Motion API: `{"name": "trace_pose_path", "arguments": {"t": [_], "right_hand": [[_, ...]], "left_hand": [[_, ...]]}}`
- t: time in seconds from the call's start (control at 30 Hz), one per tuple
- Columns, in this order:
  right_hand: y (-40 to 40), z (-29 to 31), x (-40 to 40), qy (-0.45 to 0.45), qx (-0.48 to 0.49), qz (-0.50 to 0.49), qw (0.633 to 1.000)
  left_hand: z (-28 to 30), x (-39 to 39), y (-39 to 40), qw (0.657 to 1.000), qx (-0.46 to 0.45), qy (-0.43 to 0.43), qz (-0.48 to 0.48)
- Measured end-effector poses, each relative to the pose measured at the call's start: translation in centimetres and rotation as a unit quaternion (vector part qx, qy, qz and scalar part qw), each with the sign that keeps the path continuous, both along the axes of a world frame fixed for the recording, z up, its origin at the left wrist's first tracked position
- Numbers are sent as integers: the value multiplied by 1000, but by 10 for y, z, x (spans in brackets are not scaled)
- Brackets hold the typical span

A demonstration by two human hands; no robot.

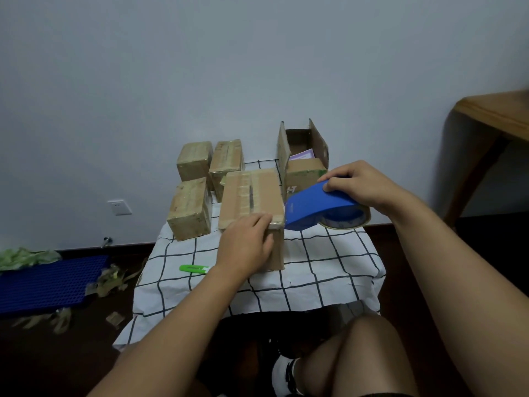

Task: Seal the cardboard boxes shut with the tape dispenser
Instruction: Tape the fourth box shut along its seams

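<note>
A long cardboard box (252,196) with tape along its top seam lies in the middle of the small table. My left hand (245,243) presses on its near end, fingers spread over the front edge. My right hand (357,186) grips the blue tape dispenser (315,206), which holds a roll of clear tape, just to the right of the box's near corner. Three taped boxes (190,210) (194,160) (227,156) stand at the back left. An open box (303,156) with raised flaps sits at the back right.
A checked cloth (329,267) covers the table. A green utility knife (194,269) lies on it left of my left wrist. On the floor at the left are a blue plastic mat (51,282) and tape scraps (111,279). A wooden table (498,116) stands at the right.
</note>
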State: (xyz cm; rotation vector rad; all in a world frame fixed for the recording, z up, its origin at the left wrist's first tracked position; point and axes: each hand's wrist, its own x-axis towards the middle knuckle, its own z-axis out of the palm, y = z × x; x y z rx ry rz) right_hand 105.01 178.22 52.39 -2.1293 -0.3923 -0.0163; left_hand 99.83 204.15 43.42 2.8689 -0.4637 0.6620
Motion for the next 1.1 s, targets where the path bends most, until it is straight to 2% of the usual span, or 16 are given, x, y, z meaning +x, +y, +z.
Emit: {"name": "trace_pose_path", "arguments": {"t": [0.23,0.37,0.67,0.8,0.97,1.1], "right_hand": [[-10,9,-1,12,43,-6,999],[-14,6,-2,20,43,-8,999],[-16,-20,3,49,68,-17,996],[-28,-23,8,66,115,-21,991],[-31,-31,12,77,137,-19,987],[-36,-28,12,63,110,-17,992]], "left_hand": [[-6,-2,-7,998,35,-44,13],[-18,-3,-20,997,70,-14,21],[-15,-4,-15,999,25,-21,16],[-16,-2,-17,999,16,-44,20],[-13,-3,-15,998,36,-44,25],[-7,0,-13,998,58,-18,31]]}}
